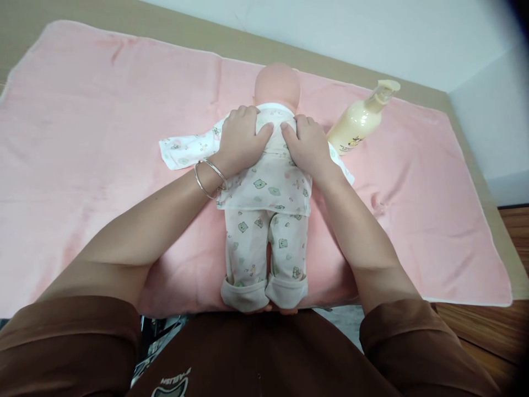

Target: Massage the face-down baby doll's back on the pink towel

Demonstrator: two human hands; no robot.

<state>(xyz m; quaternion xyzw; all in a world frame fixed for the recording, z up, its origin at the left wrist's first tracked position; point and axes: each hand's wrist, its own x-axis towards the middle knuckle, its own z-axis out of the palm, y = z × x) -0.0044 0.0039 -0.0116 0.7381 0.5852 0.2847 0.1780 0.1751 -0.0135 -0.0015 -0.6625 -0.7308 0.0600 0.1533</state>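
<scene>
A bald baby doll [273, 173] lies lengthwise in front of me, head away and feet near my body. No face shows, so it appears to lie on its front. It wears a white printed top and matching pants [248, 242] with turned-up cuffs. My left hand [243, 135] is curled over the doll's left-side shoulder, thumb on the upper back. Over the other shoulder, my right hand [309, 143] is bent the same way, its thumb pointing inward. One sleeve [185, 150] stretches out flat to the left; the other is partly hidden behind my right forearm.
A cream pump bottle [356, 122] is on the right, close to my right hand. Beneath everything, a pink blanket [103, 127] covers much of the table [198, 32]. A white wall [372, 38] rises behind the table. Brown wood panels [479, 331] are at lower right.
</scene>
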